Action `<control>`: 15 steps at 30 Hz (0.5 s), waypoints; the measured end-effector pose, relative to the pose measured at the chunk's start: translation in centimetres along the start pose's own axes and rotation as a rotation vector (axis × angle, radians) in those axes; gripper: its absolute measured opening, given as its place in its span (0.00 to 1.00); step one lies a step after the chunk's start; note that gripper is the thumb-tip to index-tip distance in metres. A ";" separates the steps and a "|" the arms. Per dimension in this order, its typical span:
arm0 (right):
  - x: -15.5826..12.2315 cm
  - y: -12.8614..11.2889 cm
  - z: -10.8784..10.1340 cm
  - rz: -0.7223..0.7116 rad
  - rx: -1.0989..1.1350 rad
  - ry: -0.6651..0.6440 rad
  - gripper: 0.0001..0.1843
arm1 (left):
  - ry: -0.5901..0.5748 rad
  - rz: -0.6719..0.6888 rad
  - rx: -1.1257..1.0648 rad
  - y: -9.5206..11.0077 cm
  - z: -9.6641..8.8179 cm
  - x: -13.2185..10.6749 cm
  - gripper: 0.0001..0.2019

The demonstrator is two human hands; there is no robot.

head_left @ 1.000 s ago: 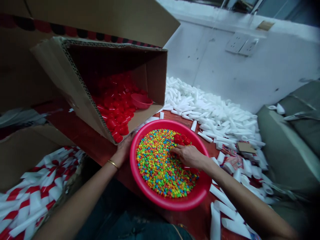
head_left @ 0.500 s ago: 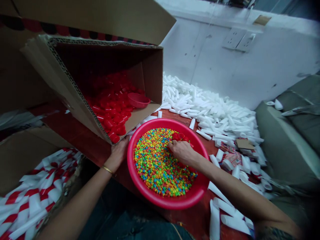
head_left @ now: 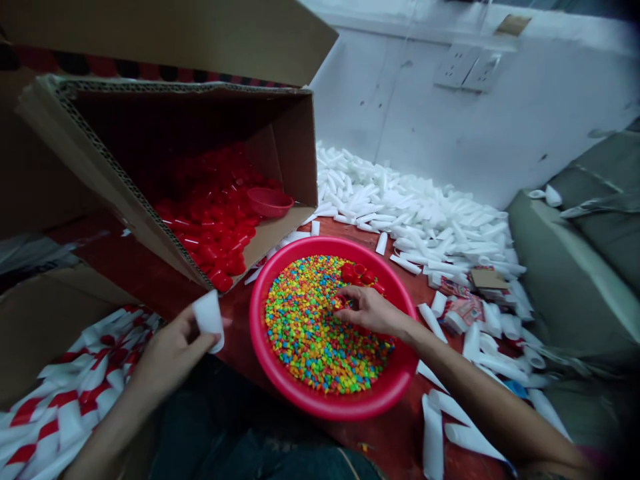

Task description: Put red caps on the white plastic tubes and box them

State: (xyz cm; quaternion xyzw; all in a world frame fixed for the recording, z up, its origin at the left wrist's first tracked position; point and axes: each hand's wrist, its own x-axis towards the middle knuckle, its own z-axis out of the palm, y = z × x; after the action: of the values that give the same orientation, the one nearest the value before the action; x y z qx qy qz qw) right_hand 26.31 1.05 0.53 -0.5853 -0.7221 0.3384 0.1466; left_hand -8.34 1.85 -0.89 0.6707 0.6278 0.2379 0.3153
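Observation:
My left hand (head_left: 167,357) pinches a white plastic tube (head_left: 208,319) between thumb and fingers, left of the basin and below the box corner. Inside the red basin (head_left: 260,357), my right hand (head_left: 370,310) is closed around a small red cap (head_left: 342,303), whose rim shows at the fingertips just over the candies. Small multicoloured candies (head_left: 305,327) cover most of the basin floor. Several more red caps (head_left: 361,272) lie in the basin behind my right hand. The cap's contents are partly hidden by my fingers.
A cardboard box (head_left: 300,147) on its side holds many red caps (head_left: 210,233) and a small red basket (head_left: 270,202). White tubes (head_left: 400,193) are heaped along the wall and lie at the right. Red-capped white tubes (head_left: 75,387) fill a carton at lower left.
My left hand has moved left and down from beside the box corner and now shows a white tube in its fingers. My right hand stays in the basin, with a red cap now visible.

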 end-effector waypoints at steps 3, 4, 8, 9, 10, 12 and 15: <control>-0.4 0.0 1.0 0.017 0.267 0.054 0.18 | 0.065 0.006 -0.539 4.3 0.2 -0.2 0.15; -0.5 -0.1 1.3 0.007 0.324 0.069 0.17 | 0.069 0.022 -0.715 6.1 0.8 -0.1 0.16; -0.8 -1.4 1.8 -0.055 0.287 0.149 0.16 | -0.050 0.115 -1.003 11.1 4.9 0.5 0.15; -0.9 -1.7 1.8 -0.079 0.229 0.169 0.16 | -0.085 0.127 -0.998 11.6 6.0 0.6 0.15; -1.1 -2.0 1.7 -0.109 0.171 0.187 0.16 | -0.116 0.126 -0.994 11.8 7.0 0.7 0.16; -1.3 -2.5 1.6 -0.196 0.078 0.222 0.15 | -0.171 0.113 -1.007 11.7 8.6 0.8 0.16; -1.5 -2.9 1.7 -0.335 0.016 0.265 0.16 | -0.222 0.110 -1.041 11.0 9.7 0.9 0.17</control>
State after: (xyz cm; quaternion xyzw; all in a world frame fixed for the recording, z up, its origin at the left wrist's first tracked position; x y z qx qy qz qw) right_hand 23.58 -1.17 1.50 -0.4951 -0.7810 0.2352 0.2992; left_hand 6.31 1.35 0.33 0.4786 0.3539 0.4616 0.6578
